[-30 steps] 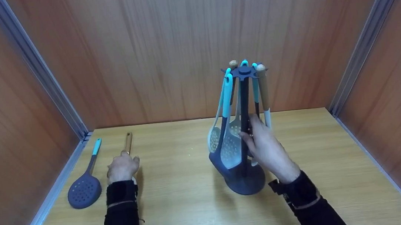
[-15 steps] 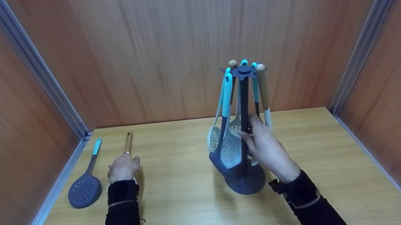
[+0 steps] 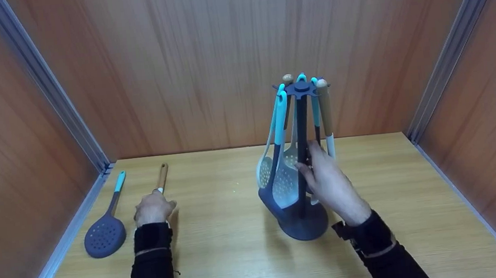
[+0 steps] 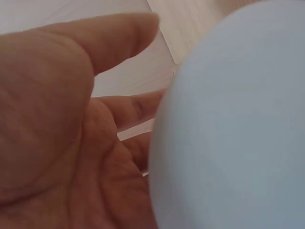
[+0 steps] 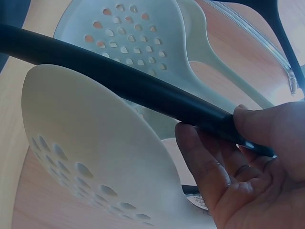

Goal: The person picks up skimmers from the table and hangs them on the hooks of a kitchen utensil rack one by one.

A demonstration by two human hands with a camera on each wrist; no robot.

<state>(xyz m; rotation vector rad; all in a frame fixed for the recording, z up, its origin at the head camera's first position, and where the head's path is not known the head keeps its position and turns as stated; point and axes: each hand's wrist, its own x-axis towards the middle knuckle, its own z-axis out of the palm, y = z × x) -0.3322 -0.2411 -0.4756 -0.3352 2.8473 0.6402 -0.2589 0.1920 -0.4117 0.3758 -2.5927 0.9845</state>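
Note:
A white-headed utensil with a wooden handle (image 3: 162,178) lies on the left, reaching under my left hand (image 3: 154,208). Its smooth, rounded white head (image 4: 233,119) looms large in the left wrist view, hiding my fingertips. My left thumb (image 4: 119,40) is straight and apart from it. On the right, my right hand (image 3: 333,185) holds the black post (image 3: 302,128) of a utensil stand, thumb and fingers round it. Several turquoise- and wood-handled utensils hang from the stand's top. A white slotted spoon (image 5: 95,129) hangs close to my right fingers.
A dark skimmer (image 3: 105,237) with a turquoise handle lies at the far left of the wooden table (image 3: 219,215). Wood-grain panels (image 3: 203,61) close in the back and both sides, with grey metal strips at the corners.
The wooden handle on the left has swung slightly to the right at its far end, and my left thumb juts out a little more. My right hand and the stand look still.

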